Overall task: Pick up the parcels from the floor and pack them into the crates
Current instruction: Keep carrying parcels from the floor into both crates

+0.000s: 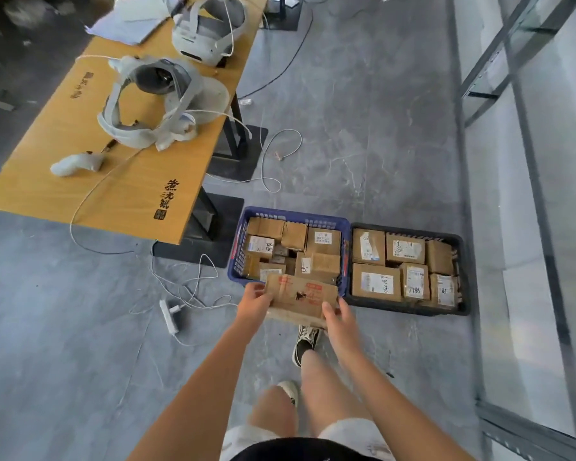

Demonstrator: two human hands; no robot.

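A flat brown cardboard parcel (pixel 300 296) with red print is held between both hands just above the near edge of the blue crate (pixel 293 217). My left hand (pixel 254 302) grips its left end and my right hand (pixel 338 316) grips its right end. The blue crate stands on the grey floor and holds several brown parcels with white labels. Touching its right side is a black crate (pixel 409 309), also filled with several labelled parcels.
A long wooden table (pixel 80 168) at the left carries two white headsets (pixel 160 104), a controller and papers. White cables and a power strip (pixel 168 316) lie on the floor left of the crates. A metal shelf frame (pixel 526 181) runs along the right.
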